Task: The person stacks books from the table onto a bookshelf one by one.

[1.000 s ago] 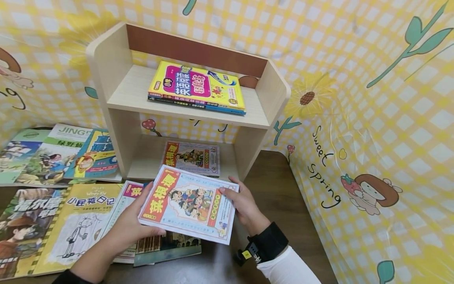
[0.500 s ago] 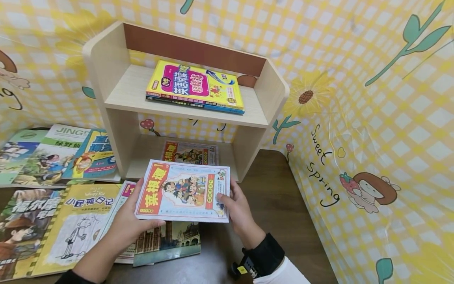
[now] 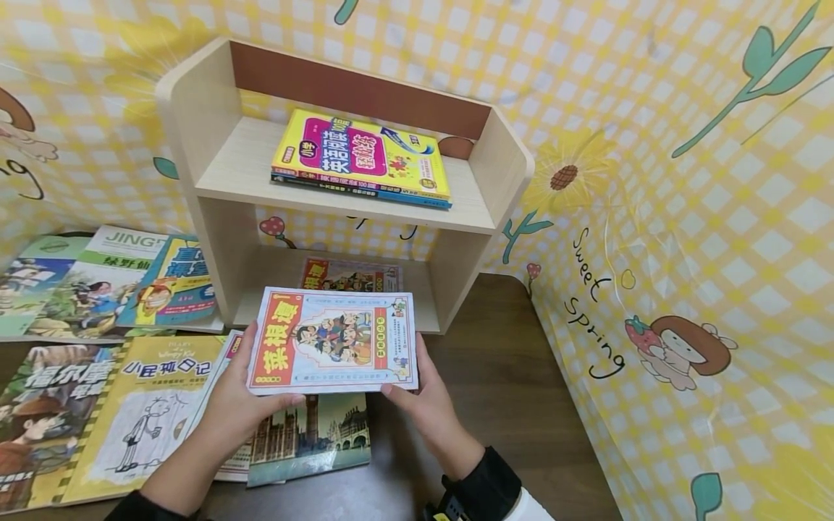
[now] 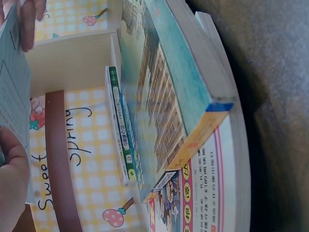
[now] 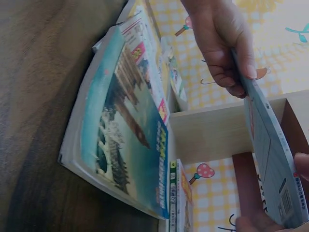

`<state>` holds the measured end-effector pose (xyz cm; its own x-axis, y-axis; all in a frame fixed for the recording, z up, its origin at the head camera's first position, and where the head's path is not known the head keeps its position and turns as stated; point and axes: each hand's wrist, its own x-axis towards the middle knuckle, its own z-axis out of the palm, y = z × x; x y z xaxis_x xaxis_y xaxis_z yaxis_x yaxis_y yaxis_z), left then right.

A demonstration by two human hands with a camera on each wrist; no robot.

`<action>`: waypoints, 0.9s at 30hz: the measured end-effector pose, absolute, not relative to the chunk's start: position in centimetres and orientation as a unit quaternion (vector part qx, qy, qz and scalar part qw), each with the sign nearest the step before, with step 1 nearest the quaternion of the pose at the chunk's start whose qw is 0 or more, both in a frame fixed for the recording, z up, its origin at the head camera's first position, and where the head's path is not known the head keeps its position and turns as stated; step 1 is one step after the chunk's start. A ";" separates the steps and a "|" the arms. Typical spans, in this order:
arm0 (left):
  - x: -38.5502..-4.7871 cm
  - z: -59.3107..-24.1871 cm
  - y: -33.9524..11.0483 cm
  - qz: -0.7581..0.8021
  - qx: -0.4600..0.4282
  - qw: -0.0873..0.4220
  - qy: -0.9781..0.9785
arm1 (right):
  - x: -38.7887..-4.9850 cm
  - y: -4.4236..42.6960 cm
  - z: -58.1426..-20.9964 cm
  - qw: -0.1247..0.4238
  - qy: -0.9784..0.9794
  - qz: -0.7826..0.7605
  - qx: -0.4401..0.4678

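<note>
A light-blue comic book with a red title strip is held level, cover up, in front of the lower shelf. The left hand grips its left edge, thumb along the near edge. At its right end the right hand holds it, thumb at the near corner. In the right wrist view the book shows its spine and barcode side, with the left hand pinching one end. A similar book lies on the lower shelf, partly covered by the held one.
The wooden shelf unit has a yellow book on top of others on its upper board. Several books, including a yellow diary and one with a building picture, lie on the dark table.
The held book has turned from tilted to nearly level and moved slightly up and left. The right hand's thumb has shifted from the cover to the near edge.
</note>
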<state>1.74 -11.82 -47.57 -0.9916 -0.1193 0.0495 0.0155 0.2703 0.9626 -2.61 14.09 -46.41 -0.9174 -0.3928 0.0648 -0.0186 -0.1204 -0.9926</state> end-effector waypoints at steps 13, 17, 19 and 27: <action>0.9 -48.4 -11.5 -0.609 0.039 0.048 -0.791 | -3.3 13.5 -48.3 0.103 0.689 -0.701 -0.155; 0.4 -48.8 -11.5 -0.607 0.041 0.036 -0.793 | -3.6 13.3 -48.6 0.098 0.700 -0.693 -0.142; 0.2 -49.0 -11.6 -0.607 0.040 0.032 -0.793 | -3.8 13.3 -48.8 0.095 0.705 -0.689 -0.141; -1.4 -50.3 -11.9 -0.592 0.048 0.009 -0.804 | -5.1 13.0 -50.1 0.099 0.705 -0.689 -0.135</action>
